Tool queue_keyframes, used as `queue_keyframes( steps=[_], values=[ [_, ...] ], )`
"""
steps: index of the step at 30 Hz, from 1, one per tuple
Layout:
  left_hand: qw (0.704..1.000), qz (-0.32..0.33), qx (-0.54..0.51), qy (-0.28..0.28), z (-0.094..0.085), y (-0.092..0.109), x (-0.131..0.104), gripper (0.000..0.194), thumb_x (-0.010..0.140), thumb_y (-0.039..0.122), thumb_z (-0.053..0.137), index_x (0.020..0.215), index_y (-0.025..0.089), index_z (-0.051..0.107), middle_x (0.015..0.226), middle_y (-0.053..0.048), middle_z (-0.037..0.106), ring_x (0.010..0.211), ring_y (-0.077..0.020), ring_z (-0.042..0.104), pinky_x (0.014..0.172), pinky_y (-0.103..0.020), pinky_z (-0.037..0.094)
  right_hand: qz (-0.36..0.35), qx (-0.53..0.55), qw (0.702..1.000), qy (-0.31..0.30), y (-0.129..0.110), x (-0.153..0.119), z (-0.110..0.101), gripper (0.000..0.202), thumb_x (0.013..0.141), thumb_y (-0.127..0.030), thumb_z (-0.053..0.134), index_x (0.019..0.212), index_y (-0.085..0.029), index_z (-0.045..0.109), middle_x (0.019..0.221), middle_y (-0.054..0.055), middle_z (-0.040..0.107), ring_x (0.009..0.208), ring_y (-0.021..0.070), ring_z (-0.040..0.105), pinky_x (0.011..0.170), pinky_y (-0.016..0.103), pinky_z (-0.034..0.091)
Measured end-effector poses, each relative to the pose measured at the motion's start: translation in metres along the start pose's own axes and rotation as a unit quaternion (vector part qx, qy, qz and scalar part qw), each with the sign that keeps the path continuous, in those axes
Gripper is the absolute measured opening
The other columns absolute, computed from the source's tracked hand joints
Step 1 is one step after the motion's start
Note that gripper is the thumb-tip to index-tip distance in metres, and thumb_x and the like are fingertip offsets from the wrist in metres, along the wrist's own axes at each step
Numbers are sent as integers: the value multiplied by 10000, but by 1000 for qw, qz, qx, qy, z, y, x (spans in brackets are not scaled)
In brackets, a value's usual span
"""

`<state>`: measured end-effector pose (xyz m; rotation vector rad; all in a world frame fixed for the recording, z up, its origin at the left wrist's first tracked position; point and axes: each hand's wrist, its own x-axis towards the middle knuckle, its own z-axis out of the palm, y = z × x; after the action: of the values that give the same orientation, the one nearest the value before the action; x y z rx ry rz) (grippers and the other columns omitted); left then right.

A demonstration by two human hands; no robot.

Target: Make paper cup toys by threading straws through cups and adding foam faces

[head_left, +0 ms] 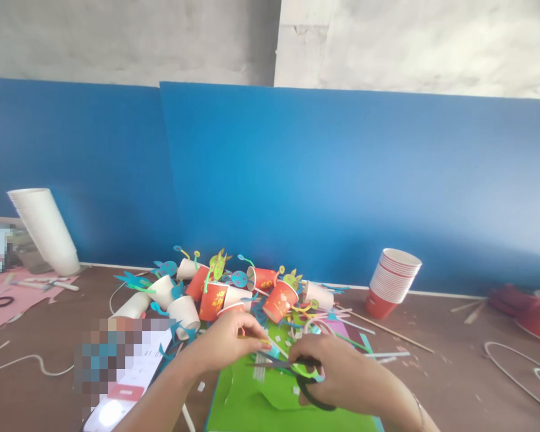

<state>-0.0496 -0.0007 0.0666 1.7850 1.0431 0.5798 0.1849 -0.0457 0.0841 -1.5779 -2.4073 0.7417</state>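
Note:
My right hand [335,369] grips the black handles of a pair of scissors [276,363], whose blades point left over a green sheet [252,405]. My left hand [229,339] is closed in a pinch near the blade tips; a small yellowish strip shows at its fingertips, too small to make out well. Just behind my hands lies a pile of paper cups, among them a red cup [279,301] and a white cup [184,315], with blue and green paper pieces attached.
A stack of red and white cups [393,279] stands at right, a leaning white stack [47,231] at left. A lit phone [126,384] lies left of my left arm. A thin stick [391,330], cables and paper scraps lie about. A blue partition [342,180] stands behind.

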Motion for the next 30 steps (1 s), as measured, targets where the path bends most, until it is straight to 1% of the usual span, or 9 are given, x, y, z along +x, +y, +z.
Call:
queue_keyframes(
  steps=[2,6,10,15,18,22,24,28,30],
  values=[
    [1000,-2,3,-1,1,-1,1,256,740,417,712,823,182,771,829,-49,742,805,-210,646,682,-262,447,11,-8,1000,15,1,0,1,370,611,-200,691,970,-289,716,877,-15,680,755,159,541,636,248,343],
    [1000,1,3,-17,3,-3,-1,197,766,352,686,851,196,769,885,-47,755,845,-214,665,705,-260,456,10,-12,999,32,0,-1,1,357,615,-206,694,964,-276,719,853,-7,669,741,157,534,635,252,339],
    [999,7,22,-28,5,3,-5,177,772,325,682,860,203,776,904,-48,761,847,-215,664,690,-259,453,-1,-8,1000,22,-2,-1,2,340,612,-210,699,942,-285,724,833,-22,664,722,145,521,615,242,330],
    [998,22,46,-27,4,12,-8,154,787,315,679,849,216,779,906,-43,762,845,-203,658,699,-257,447,-17,-4,1000,13,-4,1,3,303,614,-172,649,889,-273,727,760,-37,644,661,123,496,572,232,309],
    [998,33,42,-33,4,11,-8,152,785,325,688,849,222,780,913,-40,761,842,-199,652,703,-256,446,-11,5,1000,5,-4,2,3,283,595,-166,660,852,-259,732,705,-40,621,620,114,458,540,228,286],
    [998,36,45,-26,5,7,-6,142,775,320,696,832,221,779,896,-36,756,846,-202,643,703,-256,441,-9,22,999,-27,-5,1,2,257,620,-138,610,812,-252,738,594,-54,567,543,98,393,505,225,267],
    [998,33,41,-22,5,8,-6,144,782,311,681,827,216,779,884,-37,754,840,-201,643,698,-256,440,-8,18,1000,-18,-5,1,2,272,617,-133,609,824,-255,738,616,-53,585,555,99,415,513,222,276],
    [999,23,33,-19,4,11,-6,156,775,317,678,823,210,781,861,-38,750,823,-198,639,677,-250,438,-14,-8,1000,20,-5,2,3,298,601,-158,664,870,-266,733,729,-42,637,629,111,467,546,223,287],
    [999,22,36,-14,4,10,-5,157,769,331,683,806,214,780,848,-34,748,826,-198,631,676,-249,435,-13,-9,1000,9,-4,3,3,271,618,-150,652,852,-262,729,697,-49,624,606,104,453,535,225,277]
  ],
)
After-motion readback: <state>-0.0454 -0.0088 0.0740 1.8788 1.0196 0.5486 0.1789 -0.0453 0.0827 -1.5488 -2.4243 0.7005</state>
